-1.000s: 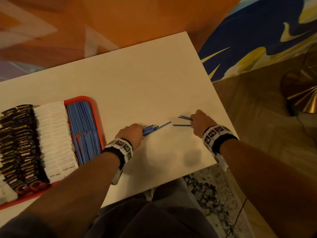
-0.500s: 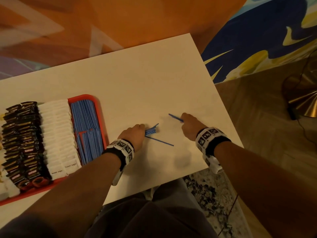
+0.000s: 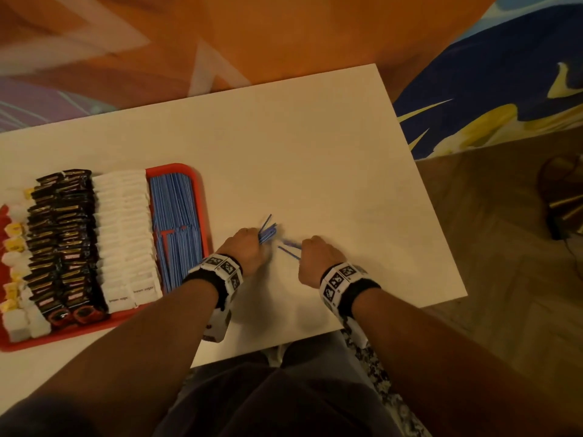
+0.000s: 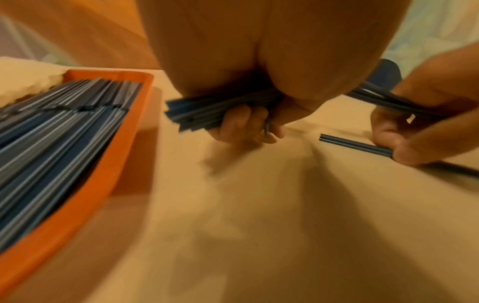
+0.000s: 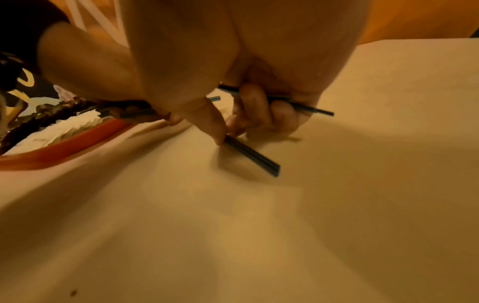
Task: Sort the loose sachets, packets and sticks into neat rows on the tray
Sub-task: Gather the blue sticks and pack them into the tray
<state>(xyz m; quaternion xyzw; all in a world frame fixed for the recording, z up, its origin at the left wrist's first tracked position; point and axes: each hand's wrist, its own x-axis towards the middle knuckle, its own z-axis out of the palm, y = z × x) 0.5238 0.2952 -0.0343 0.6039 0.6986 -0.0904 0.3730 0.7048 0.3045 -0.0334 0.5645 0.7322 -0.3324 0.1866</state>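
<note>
Left hand is fisted around a bundle of blue sticks, just right of the red tray. Right hand pinches one stick against the white table, another stick curled in its fingers. A patterned orange and blue rug lies beyond. The hands have closed in since half a second ago.

Both forearms reach up from the lower frame edge, banded wrists side by side at centre, the left hand fisted round a bundle of blue sticks, the right hand curled, pinching more sticks.
</note>
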